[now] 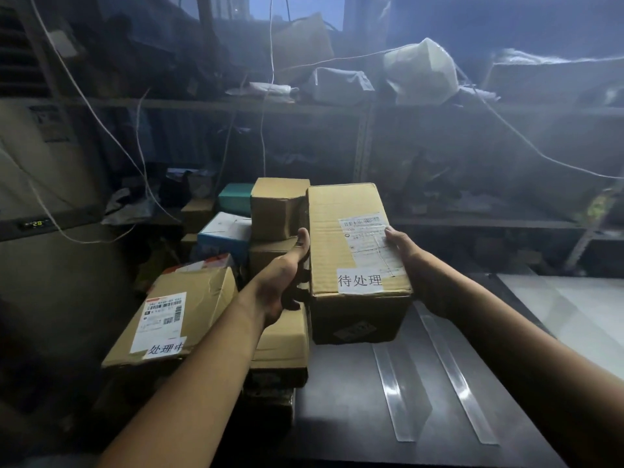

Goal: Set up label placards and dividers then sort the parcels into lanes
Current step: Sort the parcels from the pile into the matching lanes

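Centre frame: box (337, 238) was clamped between left hand (283, 282) and right hand (408, 255), both gripping its long sides.

Fingers of the right hand (403, 249) out of sight behind the parcel (341, 231); shipping label (369, 241) illegible.

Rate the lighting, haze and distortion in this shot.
Head view: dim, bluish light; milky haze veils the shelves behind, losing detail; the held box and its white label are sharp and readable; glare streaks the clear strips on the table; wide-angle bending curves the shelf lines.
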Demonstrator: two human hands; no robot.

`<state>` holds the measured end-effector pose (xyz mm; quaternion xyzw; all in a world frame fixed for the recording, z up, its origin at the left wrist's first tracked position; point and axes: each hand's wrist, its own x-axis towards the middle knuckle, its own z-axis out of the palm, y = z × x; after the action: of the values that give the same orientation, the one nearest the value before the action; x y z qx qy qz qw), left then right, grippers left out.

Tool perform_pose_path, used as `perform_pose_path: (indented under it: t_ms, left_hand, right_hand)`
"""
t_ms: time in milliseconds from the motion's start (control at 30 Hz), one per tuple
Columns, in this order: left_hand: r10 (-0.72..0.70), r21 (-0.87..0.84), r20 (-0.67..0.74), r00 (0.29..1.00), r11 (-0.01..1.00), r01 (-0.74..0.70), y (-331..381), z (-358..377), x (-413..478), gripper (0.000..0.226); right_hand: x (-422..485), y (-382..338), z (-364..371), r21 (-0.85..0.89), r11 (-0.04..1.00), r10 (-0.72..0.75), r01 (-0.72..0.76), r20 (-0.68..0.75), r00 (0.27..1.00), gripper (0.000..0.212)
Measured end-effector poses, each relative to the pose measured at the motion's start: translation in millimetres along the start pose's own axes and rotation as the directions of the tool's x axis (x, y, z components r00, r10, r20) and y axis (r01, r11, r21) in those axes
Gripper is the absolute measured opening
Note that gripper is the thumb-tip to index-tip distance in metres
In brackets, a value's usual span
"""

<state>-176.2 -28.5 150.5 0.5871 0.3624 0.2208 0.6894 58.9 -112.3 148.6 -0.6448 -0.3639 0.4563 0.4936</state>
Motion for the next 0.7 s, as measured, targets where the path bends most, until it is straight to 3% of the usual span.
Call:
perform_pose_path:
  t_ms: [167,267,367,633,700]
  left_hand:
    - [-0.007,0.059,0.001,1.0,0.998,0.007,-17.6,14.0,25.8,0.072]
    - [-0.077,0.04,0.0,0.997,0.996,0.077,-33.5,22.6,52.2,0.08]
    - [-0.14,0.019,-0.043,0.989,0.99,0.141,-51.2,31.2,78.4,0.055]
    - [-0.289,-0.071,-0.137,0.947,0.957,0.282,-72.3,43.2,147.1,0.04]
    - [-0.315,-0.133,-0.155,0.936,0.946,0.296,-76.2,43.7,163.3,0.04]
  right_hand:
    - [15.1,29.5,-12.7,0.048,0.997,0.061,-0.058,-0.06,0.996,0.06]
    - [34.1,56.7,-16.8,0.061,0.99,0.136,-0.131,-0.089,0.987,0.068]
    - [56.2,75.2,-22.6,0.128,0.975,0.195,-0.184,-0.078,0.978,0.058]
    - [141.1,115.1,-37.4,0.097,0.969,0.229,-0.225,-0.031,0.973,0.053]
    - [162.3,126.7,-36.1,0.068,0.976,0.207,-0.206,-0.002,0.978,0.06]
